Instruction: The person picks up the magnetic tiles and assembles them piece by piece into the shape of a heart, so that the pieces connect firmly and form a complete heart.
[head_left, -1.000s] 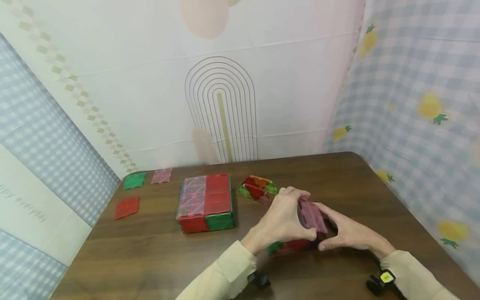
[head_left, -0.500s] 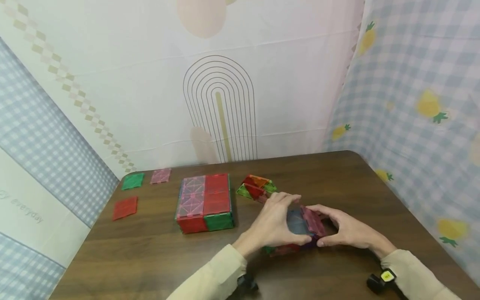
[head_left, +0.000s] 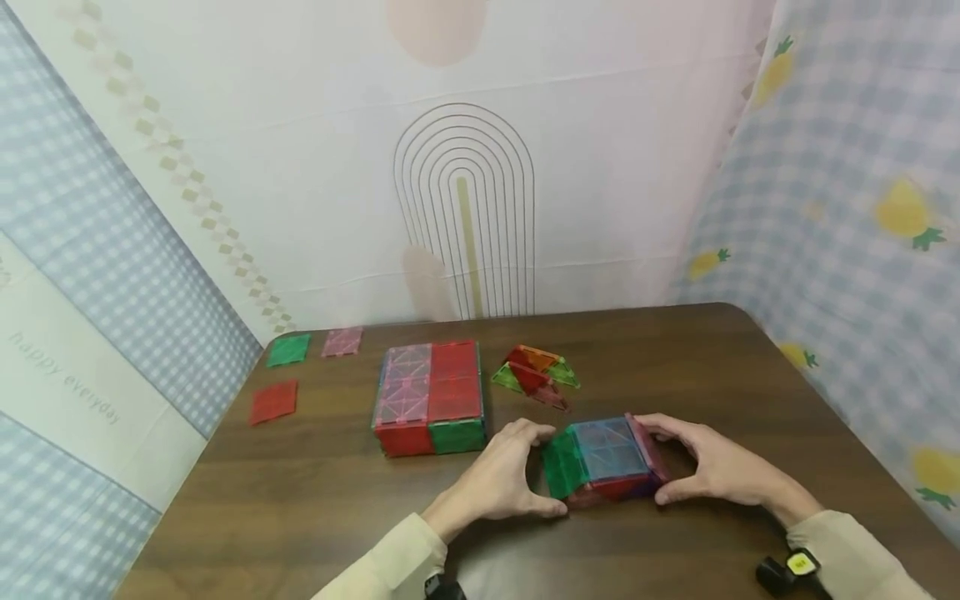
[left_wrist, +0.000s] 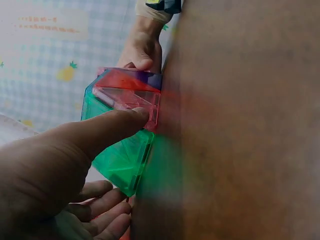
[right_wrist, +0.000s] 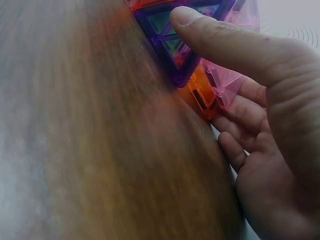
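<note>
A small block of translucent magnetic tiles [head_left: 611, 450] stands on the table, with a blue square on top and a sloping green tile [head_left: 564, 463] at its left end. My left hand [head_left: 498, 475] grips that end, thumb on a pink tile [left_wrist: 127, 98] at the front, fingers beside the green tile. At the other end, my right hand [head_left: 720, 462] holds the block beside a slanted pink tile [head_left: 648, 448]. Its thumb presses a purple triangle tile [right_wrist: 187, 62] in the right wrist view, and the fingers curl behind pink and orange tiles.
A larger flat box of pink, red and green tiles [head_left: 430, 392] stands left of the block. Behind the block lies a loose cluster of red, orange and green tiles [head_left: 536, 375]. Green [head_left: 288, 350], pink [head_left: 342, 342] and red [head_left: 273, 402] squares lie at the table's far left.
My left hand has moved left from over the block to its left end, uncovering the blue top and green tile. The pink tile at the right now leans down against the block's side.
</note>
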